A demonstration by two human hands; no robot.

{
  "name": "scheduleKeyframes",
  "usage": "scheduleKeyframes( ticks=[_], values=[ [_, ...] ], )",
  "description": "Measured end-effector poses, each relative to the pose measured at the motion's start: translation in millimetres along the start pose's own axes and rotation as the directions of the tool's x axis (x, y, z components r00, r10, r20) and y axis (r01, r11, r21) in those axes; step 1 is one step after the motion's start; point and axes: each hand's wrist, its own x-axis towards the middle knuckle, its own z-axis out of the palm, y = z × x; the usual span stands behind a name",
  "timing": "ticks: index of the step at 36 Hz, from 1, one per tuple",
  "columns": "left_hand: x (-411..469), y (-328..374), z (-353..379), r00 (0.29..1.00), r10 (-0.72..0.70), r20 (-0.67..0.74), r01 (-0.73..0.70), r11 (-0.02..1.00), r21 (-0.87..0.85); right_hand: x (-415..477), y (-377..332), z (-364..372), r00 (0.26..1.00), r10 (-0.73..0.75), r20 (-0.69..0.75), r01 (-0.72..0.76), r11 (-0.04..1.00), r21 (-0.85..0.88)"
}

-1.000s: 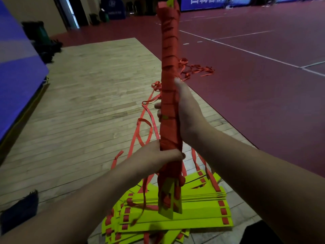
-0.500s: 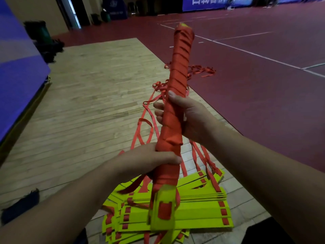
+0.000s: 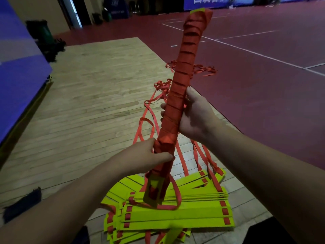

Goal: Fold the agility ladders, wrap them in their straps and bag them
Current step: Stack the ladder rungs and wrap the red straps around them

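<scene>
Bundle (image 3: pixel 182 88) tilted rightward since earlier | left hand (image 3: pixel 149 155), right hand (image 3: pixel 195 113) clamped on it | risk: strap tail (image 3: pixel 175 199) unsecured, wrap may be loosened

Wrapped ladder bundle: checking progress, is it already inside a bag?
No, both the left hand and right hand hold the wrapped ladder bundle in the open.

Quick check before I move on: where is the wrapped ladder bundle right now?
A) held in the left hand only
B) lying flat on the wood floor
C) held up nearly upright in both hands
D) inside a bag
C: the strap-wrapped bundle stands nearly upright, with the left hand in a grip near its lower end and the right hand at mid-length.
</scene>
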Motion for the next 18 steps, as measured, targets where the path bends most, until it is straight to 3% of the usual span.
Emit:
scheduleKeyframes(
  ticks=[4, 11, 15, 18],
  values=[
    [2, -1, -1, 0.998, 0.051, 0.027, -0.046, 0.985, -0.167, 3, -5, -4, 0.999, 0.03, -0.027, -0.029, 0.998, 0.056],
    [-10, 10, -3, 0.96, 0.185, 0.21, -0.064, 0.875, -0.479, 6, -9, -13, 0.991, 0.081, 0.106, -0.082, 0.997, 0.008],
    [0, 8, 2, 0.905, 0.196, 0.377, 0.046, 0.837, -0.545, 0, -10, -12, 0.981, 0.102, 0.167, -0.108, 0.994, 0.026],
    [16, -1, 8, 0.93, 0.096, 0.355, 0.097, 0.868, -0.488, -6, -13, -11, 0.969, 0.132, 0.21, -0.139, 0.99, 0.017]
  ],
)
